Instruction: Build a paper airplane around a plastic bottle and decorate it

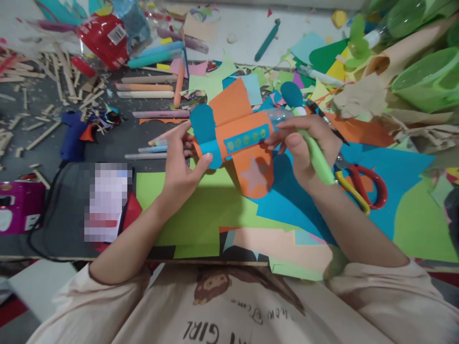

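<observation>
An orange paper airplane (pixel 222 138) with blue trim, green window dots and a pale star on its lower wing is held above the table. My left hand (pixel 181 167) grips its left end, thumb on the blue band beside the dark blue tail piece (pixel 202 123). At the other end, a clear plastic tip (pixel 281 116) sticks out of the orange body. My right hand (pixel 310 145) is closed around a light green pen-like tool (pixel 317 160), its fingertips near the clear tip. A dark blue rounded piece (pixel 291 94) lies just beyond that hand.
Red-and-yellow scissors (pixel 369 188) lie right on blue paper (pixel 401 165). Green paper (pixel 201 205) spreads below the airplane. At left are a blue glue gun (pixel 73 136), a phone (pixel 107 200), a purple box (pixel 21 205) and wooden sticks. Green plastic cups (pixel 430 76) stand back right.
</observation>
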The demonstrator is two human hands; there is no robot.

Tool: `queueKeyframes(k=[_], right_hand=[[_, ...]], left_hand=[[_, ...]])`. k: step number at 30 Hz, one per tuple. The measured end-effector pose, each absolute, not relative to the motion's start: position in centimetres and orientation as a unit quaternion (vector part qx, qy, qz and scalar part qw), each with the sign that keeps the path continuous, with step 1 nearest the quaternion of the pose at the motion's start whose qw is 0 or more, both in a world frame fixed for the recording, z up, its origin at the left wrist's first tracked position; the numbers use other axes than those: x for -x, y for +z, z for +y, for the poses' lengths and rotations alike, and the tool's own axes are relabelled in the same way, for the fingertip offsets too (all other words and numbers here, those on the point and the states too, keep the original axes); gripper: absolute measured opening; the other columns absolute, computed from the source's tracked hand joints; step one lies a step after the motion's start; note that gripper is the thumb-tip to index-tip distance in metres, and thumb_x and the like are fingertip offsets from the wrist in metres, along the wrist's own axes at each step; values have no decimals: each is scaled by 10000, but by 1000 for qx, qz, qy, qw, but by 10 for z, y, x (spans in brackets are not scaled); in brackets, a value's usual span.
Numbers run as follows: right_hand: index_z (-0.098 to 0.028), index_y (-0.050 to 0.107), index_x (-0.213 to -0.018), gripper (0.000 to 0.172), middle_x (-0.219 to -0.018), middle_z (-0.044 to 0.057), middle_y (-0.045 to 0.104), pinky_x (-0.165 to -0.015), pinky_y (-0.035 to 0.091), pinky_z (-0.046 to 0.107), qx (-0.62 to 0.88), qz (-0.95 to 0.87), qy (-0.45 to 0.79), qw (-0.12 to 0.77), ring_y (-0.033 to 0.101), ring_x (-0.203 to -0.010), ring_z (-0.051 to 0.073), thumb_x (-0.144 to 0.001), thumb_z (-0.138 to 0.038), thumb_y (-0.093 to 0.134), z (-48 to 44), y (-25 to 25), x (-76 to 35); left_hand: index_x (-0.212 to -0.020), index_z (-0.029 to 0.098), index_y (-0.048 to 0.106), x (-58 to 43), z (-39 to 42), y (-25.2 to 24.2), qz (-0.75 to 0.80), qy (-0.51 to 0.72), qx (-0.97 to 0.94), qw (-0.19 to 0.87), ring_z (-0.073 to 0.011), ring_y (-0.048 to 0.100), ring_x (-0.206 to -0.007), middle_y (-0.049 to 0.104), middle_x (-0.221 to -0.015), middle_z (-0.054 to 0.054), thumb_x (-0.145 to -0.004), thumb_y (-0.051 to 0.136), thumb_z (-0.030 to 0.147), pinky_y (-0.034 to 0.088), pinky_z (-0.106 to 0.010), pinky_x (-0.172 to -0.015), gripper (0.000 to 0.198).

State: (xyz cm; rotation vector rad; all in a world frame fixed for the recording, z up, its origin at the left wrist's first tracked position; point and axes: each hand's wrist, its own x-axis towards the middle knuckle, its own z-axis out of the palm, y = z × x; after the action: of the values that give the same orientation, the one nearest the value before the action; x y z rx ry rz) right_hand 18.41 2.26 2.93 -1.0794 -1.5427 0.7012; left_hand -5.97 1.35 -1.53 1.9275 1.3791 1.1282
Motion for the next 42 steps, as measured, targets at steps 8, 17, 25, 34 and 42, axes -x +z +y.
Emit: queueKeyframes(k=[8,17,25,34,42], right_hand=[[-297,661,-861,280,-592,-31,446,-403,289,281,406,-589,301,630,383,-450,124,-815,-569,615,22,44,-184],[-323,660,-827,111,-817,-19,688,-621,524,329,438,-701,333,454,640,-717,171,-795,-231,713,15,63,-176],[-250,652,-735,84,-682,-25,682,-519,472,262,408,-716,386,415,602,-590,123,-818,-241,667,14,58,-156],[-260,618,-745,100,-611,-47,616,-468,408,246,409,-714,396,408,523,-516,102,-836,-282,653,11,50,-153],[-253,640,-753,83,-647,-33,664,-471,423,250,415,-725,386,392,556,-536,113,-835,-253,649,10,51,-153]], left_hand=[[-1292,249,421,44,2,-11,496,353,-760,229,-213,566,-986,558,-1111,-86,-923,425,595,507,-329,-818,506],[-1295,195,457,44,3,-9,497,281,-791,222,-291,494,-1172,519,-1228,-141,-905,521,494,426,-404,-984,495],[-1253,173,462,43,4,-14,473,298,-809,182,-285,526,-1141,546,-1176,-144,-922,508,479,442,-401,-955,454],[-1281,201,422,43,5,-15,464,307,-812,177,-297,527,-1162,546,-1213,-159,-913,503,528,466,-406,-922,498],[-1322,200,378,44,4,-16,468,293,-816,169,-306,517,-1178,533,-1226,-166,-923,484,524,455,-429,-934,525]])
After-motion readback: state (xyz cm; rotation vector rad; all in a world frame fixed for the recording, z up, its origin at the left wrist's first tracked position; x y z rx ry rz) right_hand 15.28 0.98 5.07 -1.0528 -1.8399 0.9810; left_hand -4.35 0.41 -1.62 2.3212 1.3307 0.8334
